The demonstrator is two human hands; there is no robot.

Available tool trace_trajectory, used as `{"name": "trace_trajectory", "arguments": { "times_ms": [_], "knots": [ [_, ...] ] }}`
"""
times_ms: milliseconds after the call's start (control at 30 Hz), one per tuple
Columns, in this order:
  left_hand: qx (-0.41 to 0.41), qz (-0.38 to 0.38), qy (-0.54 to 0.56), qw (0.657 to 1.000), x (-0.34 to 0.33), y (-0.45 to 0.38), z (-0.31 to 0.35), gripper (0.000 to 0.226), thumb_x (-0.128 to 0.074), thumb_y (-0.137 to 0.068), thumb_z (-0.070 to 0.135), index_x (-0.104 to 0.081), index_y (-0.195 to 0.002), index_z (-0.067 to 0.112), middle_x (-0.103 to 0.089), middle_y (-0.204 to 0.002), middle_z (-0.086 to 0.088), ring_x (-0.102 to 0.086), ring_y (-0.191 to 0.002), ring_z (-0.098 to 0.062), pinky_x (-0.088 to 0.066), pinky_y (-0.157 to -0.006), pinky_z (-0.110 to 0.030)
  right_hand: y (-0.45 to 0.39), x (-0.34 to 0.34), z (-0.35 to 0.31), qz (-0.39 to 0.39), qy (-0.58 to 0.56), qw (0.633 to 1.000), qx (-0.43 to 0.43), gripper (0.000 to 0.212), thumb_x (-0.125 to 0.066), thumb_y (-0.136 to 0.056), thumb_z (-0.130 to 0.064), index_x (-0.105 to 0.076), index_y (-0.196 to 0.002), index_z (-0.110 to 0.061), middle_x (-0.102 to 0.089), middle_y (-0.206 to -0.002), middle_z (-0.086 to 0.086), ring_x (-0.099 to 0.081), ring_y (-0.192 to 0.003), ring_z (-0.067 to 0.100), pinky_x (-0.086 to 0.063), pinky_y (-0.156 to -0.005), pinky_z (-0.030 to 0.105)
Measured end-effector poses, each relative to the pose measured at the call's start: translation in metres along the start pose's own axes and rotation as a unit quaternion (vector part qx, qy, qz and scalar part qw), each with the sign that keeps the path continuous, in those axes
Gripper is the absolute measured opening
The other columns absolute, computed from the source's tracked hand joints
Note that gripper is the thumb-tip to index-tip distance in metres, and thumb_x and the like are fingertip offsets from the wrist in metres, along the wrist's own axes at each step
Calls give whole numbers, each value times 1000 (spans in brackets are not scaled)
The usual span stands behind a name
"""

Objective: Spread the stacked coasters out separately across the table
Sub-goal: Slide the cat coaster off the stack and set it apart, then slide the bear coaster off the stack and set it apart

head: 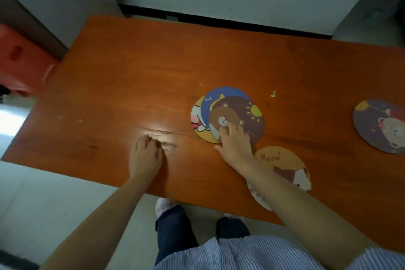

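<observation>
Head view: orange-brown wooden table (135,68), round cartoon-print coasters on it. Near centre, three still overlap in a fanned stack: brown bear coaster (238,116) with a yellow sun on top, blue coaster (215,98) with a bone print under it, yellow coaster (198,123) at the bottom, poking out left. Right hand (235,144) lies flat, fingertips pressing the bear coaster, nothing pinched or lifted. Left hand (145,155) rests on bare table left of the stack, fingers loosely curled, holding nothing. Tan coaster (285,166) by the near edge reads "Meow", partly under the right forearm. Purple bear coaster (381,126) sits well apart at the right edge.
</observation>
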State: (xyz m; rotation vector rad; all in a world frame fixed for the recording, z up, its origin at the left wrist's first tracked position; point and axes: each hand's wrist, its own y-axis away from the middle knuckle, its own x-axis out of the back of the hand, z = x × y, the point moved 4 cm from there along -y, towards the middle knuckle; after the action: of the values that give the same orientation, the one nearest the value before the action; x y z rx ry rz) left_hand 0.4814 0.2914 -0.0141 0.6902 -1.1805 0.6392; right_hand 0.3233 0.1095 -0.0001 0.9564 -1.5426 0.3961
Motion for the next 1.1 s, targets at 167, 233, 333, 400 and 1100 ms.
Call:
{"name": "trace_trajectory", "arguments": {
  "times_ms": [167, 233, 333, 400, 1100],
  "knots": [
    [-17, -31, -35, 999, 10, -32, -86, 48, -42, -92, 31, -36, -133, 9, -34, -147, -16, -21, -139, -31, -24, -111, -50, -17, -7, -9, -66, 53, 996, -30, 35, -56, -91, -17, -46, -120, -1, -39, -136, 26, -32, -130, 40, -47, -98, 49],
    [-74, -52, -39, 995, 7, -37, -103, 51, -38, -93, 35, -29, -137, 12, -28, -150, -13, -17, -141, -28, -19, -113, -48, -16, -6, -9, -90, 94, 991, -20, 28, -53, -91, -7, -46, -118, -1, -40, -134, 26, -36, -127, 40, -50, -91, 46],
    [-147, -81, -55, 984, 5, -41, -123, 55, -30, -93, 42, -18, -141, 17, -19, -154, -9, -11, -142, -23, -12, -115, -42, -24, 11, -19, -132, 124, 982, -59, 25, -46, -90, 2, -52, -114, 2, -55, -113, 25, -53, -105, 38, -52, -81, 44],
    [-175, -88, -55, 979, 7, -44, -130, 56, -29, -93, 44, -18, -141, 17, -20, -154, -7, -12, -142, -22, -13, -115, -41, -29, 31, -28, -119, 102, 981, -112, 21, -42, -89, 5, -58, -103, 2, -52, -69, 15, -53, -66, 29, -52, -67, 40],
    [37, -150, 319, 935, 42, -57, -138, 38, -58, -83, 6, -53, -120, 12, -60, -83, -10, -59, -82, -29, -52, -78, -40, 31, -41, -216, 172, -43, 971, 163, 34, -87, -47, 6, -76, -78, -6, -79, -77, 9, -74, -72, 22, -62, -59, 30]
  ]
}}
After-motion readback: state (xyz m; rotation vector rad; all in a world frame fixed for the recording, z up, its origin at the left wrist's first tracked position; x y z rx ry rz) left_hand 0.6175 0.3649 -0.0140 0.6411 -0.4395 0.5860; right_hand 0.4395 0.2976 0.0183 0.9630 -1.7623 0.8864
